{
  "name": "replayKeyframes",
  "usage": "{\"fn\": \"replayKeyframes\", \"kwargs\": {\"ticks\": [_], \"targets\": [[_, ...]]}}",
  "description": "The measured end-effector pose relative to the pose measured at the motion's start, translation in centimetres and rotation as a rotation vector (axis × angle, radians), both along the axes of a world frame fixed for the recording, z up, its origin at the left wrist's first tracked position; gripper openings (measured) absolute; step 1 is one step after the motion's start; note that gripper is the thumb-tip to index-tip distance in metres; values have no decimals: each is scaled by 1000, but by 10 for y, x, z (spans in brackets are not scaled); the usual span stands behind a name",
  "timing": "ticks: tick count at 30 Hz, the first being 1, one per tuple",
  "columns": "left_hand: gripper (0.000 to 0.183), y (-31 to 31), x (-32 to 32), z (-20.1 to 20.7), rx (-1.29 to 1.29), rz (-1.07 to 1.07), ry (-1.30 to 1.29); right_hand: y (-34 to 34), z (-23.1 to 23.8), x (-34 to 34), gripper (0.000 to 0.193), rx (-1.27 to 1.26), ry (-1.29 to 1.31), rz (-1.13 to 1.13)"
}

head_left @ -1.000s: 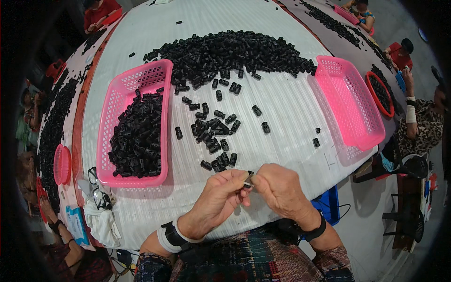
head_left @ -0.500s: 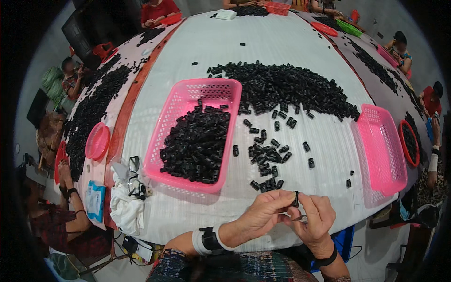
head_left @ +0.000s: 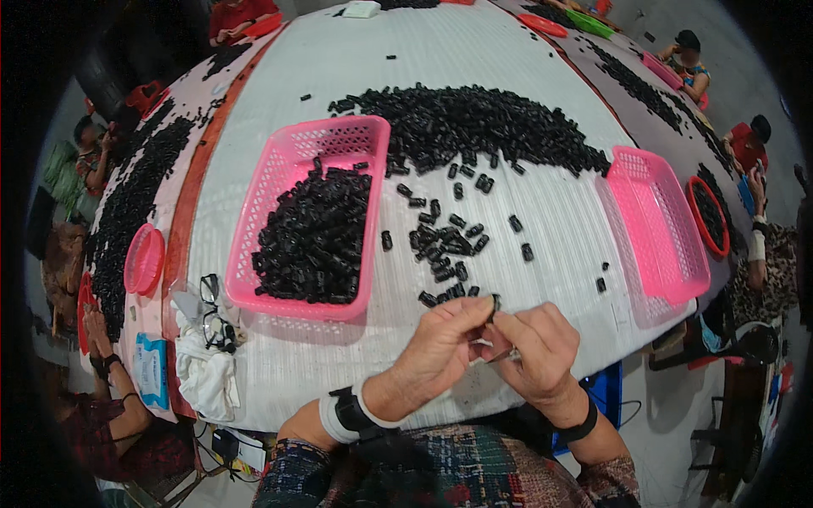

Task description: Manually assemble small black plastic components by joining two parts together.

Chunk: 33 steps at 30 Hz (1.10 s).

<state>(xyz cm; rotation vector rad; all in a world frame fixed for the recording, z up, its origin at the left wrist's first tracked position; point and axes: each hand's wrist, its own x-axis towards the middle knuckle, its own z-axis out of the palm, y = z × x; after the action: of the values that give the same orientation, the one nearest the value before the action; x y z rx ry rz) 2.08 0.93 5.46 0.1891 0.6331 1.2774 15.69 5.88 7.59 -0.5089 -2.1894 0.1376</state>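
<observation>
My left hand (head_left: 442,345) pinches a small black cylindrical part (head_left: 495,305) between thumb and forefinger, over the near edge of the table. Close against it, my right hand (head_left: 542,349) is closed, with a thin, flat metallic piece (head_left: 500,356) showing under its fingers; its full shape is hidden. Just beyond my hands lies a loose cluster of black parts (head_left: 445,243). A pink basket (head_left: 366,292) to the left holds a heap of the same parts (head_left: 313,237). Farther back spreads a large pile of black parts (head_left: 483,127).
At right stands a second pink basket (head_left: 656,222). Eyeglasses (head_left: 218,330) rest on a white cloth (head_left: 203,372) at the left, beside a blue-and-white packet (head_left: 152,370). Several people sit around the table with their own piles and baskets.
The whole view has shifted, so the table and baskets appear farther left and higher. My hands stay together, holding the black part and the thin metallic piece.
</observation>
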Motion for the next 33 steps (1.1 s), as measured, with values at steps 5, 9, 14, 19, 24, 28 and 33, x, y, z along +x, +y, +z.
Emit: {"fn": "replayKeyframes", "kwargs": {"ticks": [5,9,14,19,24,28,33], "targets": [[16,9,-33,17,44,220,3,5,10,5,32,-220,-38,-38],[18,18,-74,32,76,469,-112,10,-12,13,27,-326,-213,-105],[29,7,-132,30,337,525,-276,9,-21,2,29,-509,-389,-180],[47,8,-122,42,187,465,-434,17,-23,-13,33,-503,-518,-233],[29,10,-104,36,190,426,-327,26,-31,-24,31,-488,-615,-225],[25,12,-97,37,183,388,-320,27,-33,-29,28,-416,-640,-191],[23,14,-85,43,127,371,-287,27,-24,-26,24,-419,-596,-193]]}}
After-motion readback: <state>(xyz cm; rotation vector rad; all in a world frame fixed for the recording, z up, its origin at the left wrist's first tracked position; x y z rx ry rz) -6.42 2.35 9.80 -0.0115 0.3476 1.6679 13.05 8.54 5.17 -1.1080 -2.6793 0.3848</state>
